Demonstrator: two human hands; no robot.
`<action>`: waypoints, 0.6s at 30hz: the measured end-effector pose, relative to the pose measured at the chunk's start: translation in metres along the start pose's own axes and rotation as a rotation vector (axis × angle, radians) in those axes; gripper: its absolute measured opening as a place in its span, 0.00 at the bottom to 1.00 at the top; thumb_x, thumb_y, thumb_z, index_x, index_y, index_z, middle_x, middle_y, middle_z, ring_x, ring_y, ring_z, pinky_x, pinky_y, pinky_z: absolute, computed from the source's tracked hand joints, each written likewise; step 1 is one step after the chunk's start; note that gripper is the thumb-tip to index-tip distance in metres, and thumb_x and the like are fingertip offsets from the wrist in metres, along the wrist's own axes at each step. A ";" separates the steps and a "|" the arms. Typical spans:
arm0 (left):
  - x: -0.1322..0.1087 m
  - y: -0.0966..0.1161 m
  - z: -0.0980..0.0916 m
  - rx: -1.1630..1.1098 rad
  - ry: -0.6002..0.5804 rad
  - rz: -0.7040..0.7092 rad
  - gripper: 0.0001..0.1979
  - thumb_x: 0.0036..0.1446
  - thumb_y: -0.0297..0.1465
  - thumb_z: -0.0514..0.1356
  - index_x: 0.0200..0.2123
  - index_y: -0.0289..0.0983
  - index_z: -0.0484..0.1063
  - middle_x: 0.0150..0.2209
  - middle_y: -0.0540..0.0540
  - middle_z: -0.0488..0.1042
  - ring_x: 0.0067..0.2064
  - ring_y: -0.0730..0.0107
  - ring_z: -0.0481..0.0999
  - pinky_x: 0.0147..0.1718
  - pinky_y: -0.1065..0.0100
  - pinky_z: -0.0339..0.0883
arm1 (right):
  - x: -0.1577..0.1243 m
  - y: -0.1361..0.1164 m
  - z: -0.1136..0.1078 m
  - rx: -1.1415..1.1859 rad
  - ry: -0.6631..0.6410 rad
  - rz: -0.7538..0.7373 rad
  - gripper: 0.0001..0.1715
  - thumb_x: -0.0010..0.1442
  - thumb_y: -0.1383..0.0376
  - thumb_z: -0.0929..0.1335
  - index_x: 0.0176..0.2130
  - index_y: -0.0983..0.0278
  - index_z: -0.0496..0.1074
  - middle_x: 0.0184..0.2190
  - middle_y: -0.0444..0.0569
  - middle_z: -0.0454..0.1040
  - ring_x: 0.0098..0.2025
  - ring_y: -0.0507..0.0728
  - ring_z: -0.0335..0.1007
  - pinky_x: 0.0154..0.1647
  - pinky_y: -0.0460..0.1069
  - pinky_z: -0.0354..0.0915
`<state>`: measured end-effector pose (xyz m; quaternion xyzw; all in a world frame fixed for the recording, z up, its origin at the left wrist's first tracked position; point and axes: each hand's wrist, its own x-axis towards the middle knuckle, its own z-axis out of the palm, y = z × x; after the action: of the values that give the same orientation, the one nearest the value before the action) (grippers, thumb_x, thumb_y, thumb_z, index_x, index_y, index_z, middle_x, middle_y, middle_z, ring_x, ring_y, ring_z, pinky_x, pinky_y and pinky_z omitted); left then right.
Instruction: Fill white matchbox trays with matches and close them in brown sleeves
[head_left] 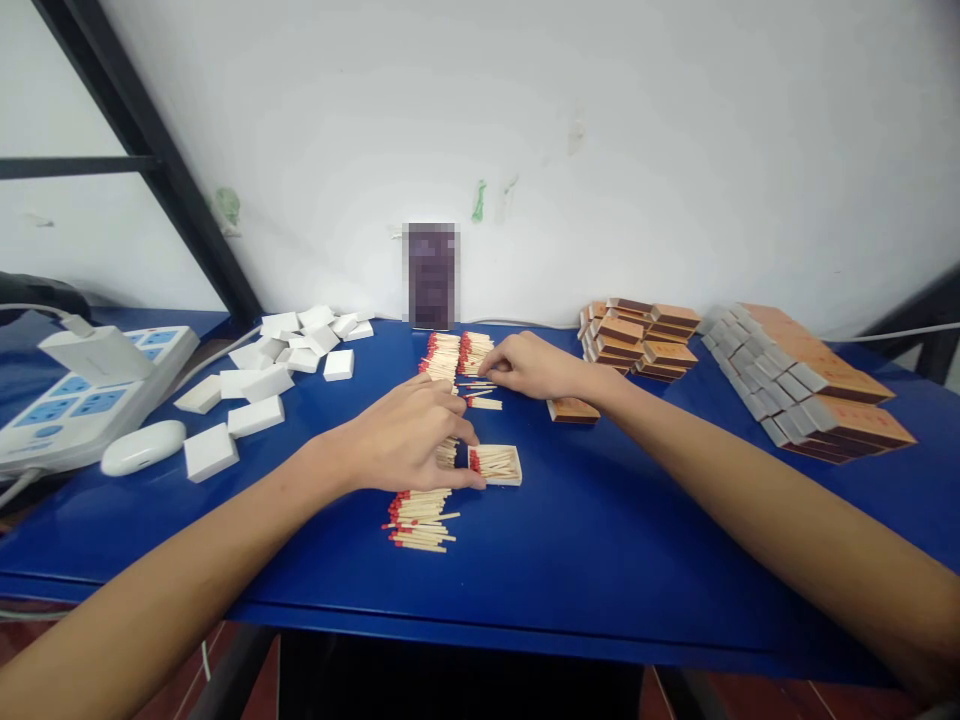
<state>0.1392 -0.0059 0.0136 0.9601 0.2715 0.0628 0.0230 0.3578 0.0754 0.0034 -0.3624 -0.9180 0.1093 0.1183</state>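
Note:
My left hand (416, 432) grips the left end of a small white matchbox tray (517, 470) between thumb and fingers. Red-tipped matches lie inside the tray. Farther back, my right hand (531, 364) has its fingertips pinched at the edge of a pile of matches (474, 350); they seem to hold matches, partly hidden by the fingers. A second match pile (441, 355) runs beneath my left hand, which covers part of it. Nearer the front edge lies a loose heap of matches (421, 520). One brown matchbox sleeve (574, 410) rests below my right wrist.
Several white trays (259, 382) are scattered at the left, beside a white power strip (97, 400) and a rounded white object (142, 447). Brown matchbox sleeves (637, 335) are stacked at the back right, with stacked matchboxes (810, 380) farther right. A pixelated dark object (432, 275) stands against the wall.

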 end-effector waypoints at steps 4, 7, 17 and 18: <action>0.000 0.002 0.000 0.008 -0.004 -0.021 0.21 0.57 0.51 0.59 0.39 0.40 0.80 0.33 0.47 0.74 0.37 0.65 0.69 0.41 0.62 0.56 | -0.001 -0.001 -0.001 -0.017 -0.008 0.030 0.14 0.53 0.70 0.62 0.27 0.65 0.78 0.22 0.44 0.73 0.24 0.50 0.60 0.30 0.48 0.54; 0.000 0.005 0.002 0.033 0.026 -0.026 0.21 0.55 0.50 0.60 0.40 0.40 0.80 0.33 0.46 0.73 0.36 0.64 0.68 0.40 0.62 0.56 | -0.001 0.000 -0.003 -0.006 -0.020 0.064 0.11 0.51 0.70 0.64 0.28 0.65 0.77 0.23 0.44 0.74 0.24 0.50 0.62 0.30 0.47 0.55; 0.000 0.028 -0.014 -0.109 0.279 0.099 0.21 0.55 0.47 0.60 0.42 0.38 0.79 0.28 0.48 0.70 0.33 0.67 0.66 0.40 0.61 0.62 | 0.001 0.003 -0.001 -0.017 -0.029 0.053 0.09 0.54 0.69 0.64 0.29 0.66 0.74 0.25 0.45 0.73 0.25 0.50 0.60 0.29 0.47 0.52; 0.000 0.041 -0.018 -0.146 0.272 0.135 0.19 0.55 0.45 0.59 0.43 0.39 0.78 0.28 0.48 0.70 0.33 0.68 0.66 0.38 0.62 0.63 | 0.002 0.003 0.001 -0.017 -0.016 0.048 0.09 0.55 0.68 0.64 0.28 0.66 0.74 0.24 0.44 0.71 0.25 0.50 0.58 0.29 0.47 0.51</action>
<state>0.1578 -0.0408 0.0350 0.9545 0.2018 0.2132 0.0516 0.3576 0.0787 0.0024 -0.3844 -0.9109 0.1071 0.1052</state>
